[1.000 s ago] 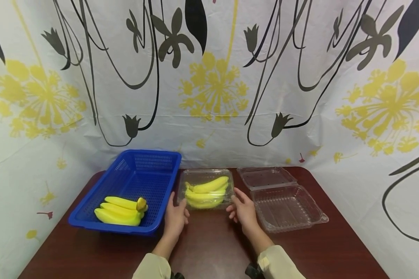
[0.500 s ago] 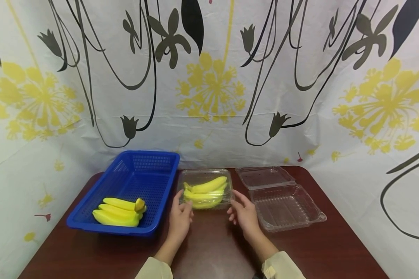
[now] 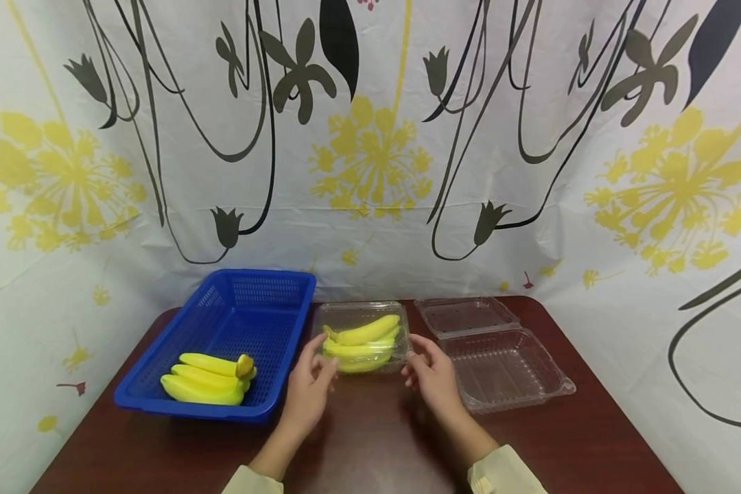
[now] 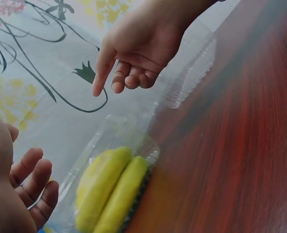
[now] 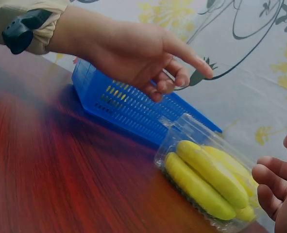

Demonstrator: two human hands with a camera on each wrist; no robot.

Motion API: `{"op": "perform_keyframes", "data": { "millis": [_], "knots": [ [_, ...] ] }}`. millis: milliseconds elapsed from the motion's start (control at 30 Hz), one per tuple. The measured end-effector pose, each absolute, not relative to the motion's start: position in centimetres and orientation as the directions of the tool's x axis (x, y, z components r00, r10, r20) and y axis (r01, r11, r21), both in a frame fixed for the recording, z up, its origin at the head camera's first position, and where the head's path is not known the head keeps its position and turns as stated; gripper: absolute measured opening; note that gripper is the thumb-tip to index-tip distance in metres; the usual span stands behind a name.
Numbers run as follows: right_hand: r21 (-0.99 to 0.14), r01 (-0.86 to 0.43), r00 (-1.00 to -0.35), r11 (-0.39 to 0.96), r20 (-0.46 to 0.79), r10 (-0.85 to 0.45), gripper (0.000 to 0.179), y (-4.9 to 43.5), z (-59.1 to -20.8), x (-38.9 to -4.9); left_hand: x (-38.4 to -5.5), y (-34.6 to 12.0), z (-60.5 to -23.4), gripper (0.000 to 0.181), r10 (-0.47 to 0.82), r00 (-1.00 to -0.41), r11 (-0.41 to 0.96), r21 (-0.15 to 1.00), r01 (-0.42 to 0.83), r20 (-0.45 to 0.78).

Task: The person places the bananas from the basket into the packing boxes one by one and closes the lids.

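In the head view, a shut clear plastic clamshell box [image 3: 348, 313] stands mid-table with yellow bananas [image 3: 363, 343] inside. My left hand [image 3: 309, 391] is by its front left corner, thumb and index finger spread. At the front right corner is my right hand [image 3: 437, 381], its index finger stretched out and the others loosely bent. Both wrist views show a gap between the hands and the box, with nothing held. The left wrist view has the right hand [image 4: 143, 48] above the box; the right wrist view has the left hand [image 5: 143, 56] over it.
Left of the box, a blue plastic basket [image 3: 247, 319] holds another bunch of bananas [image 3: 206, 379]. To the right lies a second clear clamshell box [image 3: 509, 370] with its lid folded back. A patterned cloth [image 3: 370, 254] hangs behind the dark red table [image 3: 377, 446].
My left hand shifts a little toward the box, then back left, with its thumb and index finger spreading. The right hand and the box hardly move. The head view drifts slightly.
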State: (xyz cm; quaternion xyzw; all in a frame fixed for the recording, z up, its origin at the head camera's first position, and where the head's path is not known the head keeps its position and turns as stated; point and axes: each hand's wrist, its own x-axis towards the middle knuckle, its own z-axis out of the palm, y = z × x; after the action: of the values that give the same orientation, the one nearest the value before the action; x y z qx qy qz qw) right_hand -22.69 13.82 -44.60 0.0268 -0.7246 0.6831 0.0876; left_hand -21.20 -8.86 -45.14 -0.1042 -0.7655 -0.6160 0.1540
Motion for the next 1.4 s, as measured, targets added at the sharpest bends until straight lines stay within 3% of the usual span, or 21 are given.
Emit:
{"op": "perform_keyframes", "data": {
  "millis": [167,567,933,1067,1400],
  "knots": [
    [-0.956,-0.243,-0.960,0.166,0.262,0.100,0.031,14.2,-43.4,-22.2,-20.9,-10.0,-44.0,0.040,0.014,-0.913,0.266,0.879,0.396,0.407],
    [-0.870,-0.348,-0.901,0.350,0.414,0.132,0.030,17.8,-45.9,-24.1,-21.1,-12.7,-41.5,0.029,0.007,-0.869,0.349,0.813,0.465,0.494],
    [-0.746,-0.368,-0.846,0.554,0.517,0.134,0.031,21.1,-46.1,-24.6,-21.7,-16.3,-41.7,0.025,0.054,-0.810,0.497,0.688,0.529,0.584],
    [-0.670,-0.362,-0.824,0.648,0.555,0.113,0.031,22.9,-45.9,-24.9,-22.0,-17.6,-41.9,0.025,0.096,-0.816,0.508,0.677,0.533,0.570],
    [-0.633,-0.273,-0.854,0.724,0.507,0.121,0.032,26.7,-45.7,-25.5,-22.4,-20.4,-42.1,0.026,0.153,-0.845,0.610,0.624,0.489,0.512]
  ]
}}
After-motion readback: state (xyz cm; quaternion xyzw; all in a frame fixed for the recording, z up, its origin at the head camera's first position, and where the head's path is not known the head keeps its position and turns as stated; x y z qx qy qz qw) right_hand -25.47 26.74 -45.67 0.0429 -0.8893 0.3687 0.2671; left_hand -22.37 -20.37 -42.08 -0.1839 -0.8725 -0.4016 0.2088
